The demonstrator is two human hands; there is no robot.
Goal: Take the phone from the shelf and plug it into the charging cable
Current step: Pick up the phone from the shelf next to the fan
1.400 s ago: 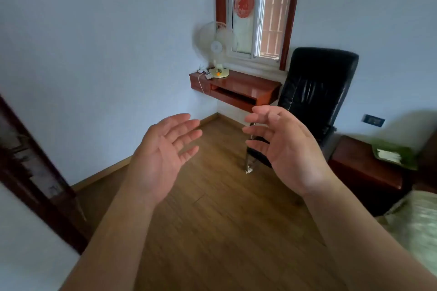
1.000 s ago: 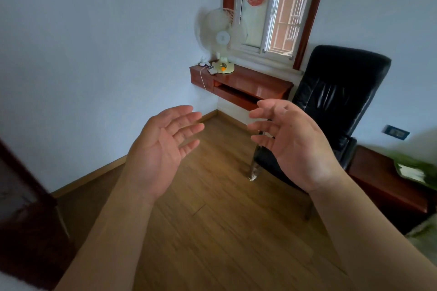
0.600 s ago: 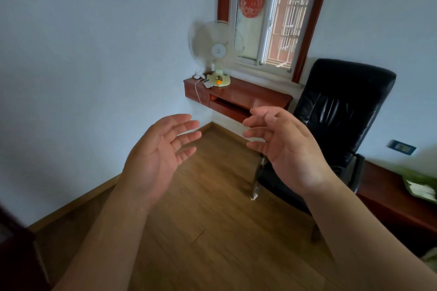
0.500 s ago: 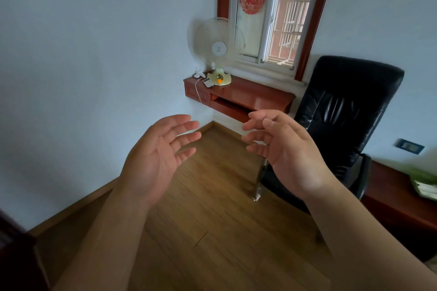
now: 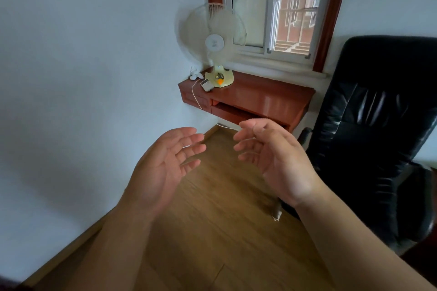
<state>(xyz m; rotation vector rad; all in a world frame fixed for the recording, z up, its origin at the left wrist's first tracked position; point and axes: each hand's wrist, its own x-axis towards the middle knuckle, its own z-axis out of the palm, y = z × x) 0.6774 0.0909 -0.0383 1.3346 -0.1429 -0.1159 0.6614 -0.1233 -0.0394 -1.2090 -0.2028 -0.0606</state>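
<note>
Ahead, a small pale phone lies on the shelf; both hands empty, spread

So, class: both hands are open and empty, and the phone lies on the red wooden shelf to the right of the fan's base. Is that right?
Not quite. In the head view the phone lies to the left of the fan's base, not the right. The rest holds: it is on the red wooden shelf, and the left hand and right hand are open and empty.
</note>
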